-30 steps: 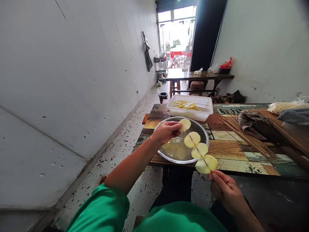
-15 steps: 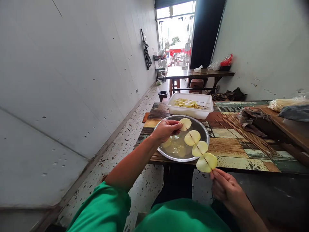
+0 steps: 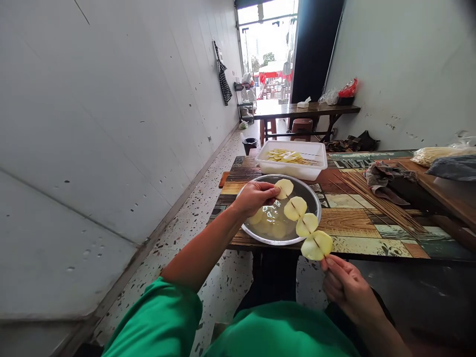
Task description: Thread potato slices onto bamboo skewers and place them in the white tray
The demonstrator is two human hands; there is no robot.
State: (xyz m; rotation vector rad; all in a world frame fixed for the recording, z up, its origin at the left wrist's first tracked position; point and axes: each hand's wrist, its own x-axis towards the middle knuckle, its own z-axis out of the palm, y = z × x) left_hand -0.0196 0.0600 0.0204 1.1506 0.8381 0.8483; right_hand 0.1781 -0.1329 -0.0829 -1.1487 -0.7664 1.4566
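Observation:
A thin wooden skewer [image 3: 291, 201] slants over the basin's right side, threaded through several pale yellow slices [image 3: 307, 225] that look like potato. At its far end, my left hand [image 3: 256, 198] pinches the top potato slice [image 3: 284, 189] between thumb and fingers. Closer to me, just below the bottom slice [image 3: 317, 246], the fingers of my right hand [image 3: 346, 283] are closed on the skewer's lower end. Under the left hand is a round metal basin [image 3: 275, 243] of cloudy water, with more slices [image 3: 273, 228] lying beneath the surface.
Behind the basin, a white plastic tub [image 3: 293, 170] holds skewered slices. Loose bamboo skewers [image 3: 383, 201] lie on the patterned table [image 3: 349, 221] at right, beside a crumpled cloth [image 3: 386, 181]. A wooden board [image 3: 442, 186] stands further right, and a wall [image 3: 111, 124] runs along the left.
The view has shifted slightly, so the table sits a little higher in it. Both hands keep the same hold, and the slices stay in nearly the same places along the skewer.

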